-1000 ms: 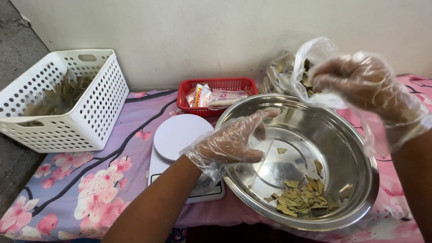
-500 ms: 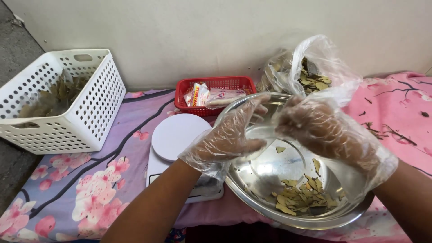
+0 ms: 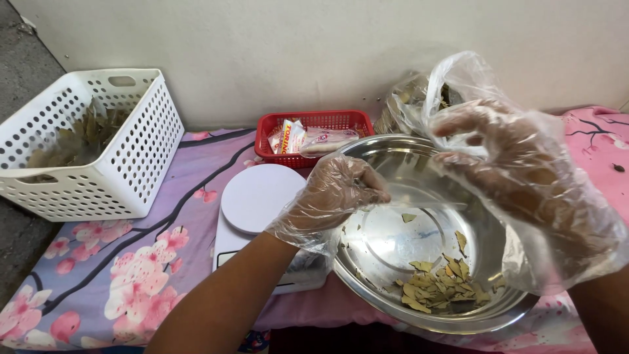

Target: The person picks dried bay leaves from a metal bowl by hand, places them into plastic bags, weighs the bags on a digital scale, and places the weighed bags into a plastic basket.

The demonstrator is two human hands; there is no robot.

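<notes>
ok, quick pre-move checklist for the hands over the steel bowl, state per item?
1. Left hand gloved and gripping the steel bowl at its rim: ok.
2. Right hand gloved, raised above the bowl: ok.
3. Right hand carrying leaves: cannot tell, glove film hides the fingers.
4. Dried leaves heaped at the bowl's near side, none on the cloth: ok.
5. Scale platform bare, beside the bowl: ok.
6. Clear bag of leaves behind the bowl, open: cannot tell.

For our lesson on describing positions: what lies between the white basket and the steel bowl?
In the head view, a white kitchen scale with a round platform sits on the floral cloth between the white basket and the steel bowl.
</notes>
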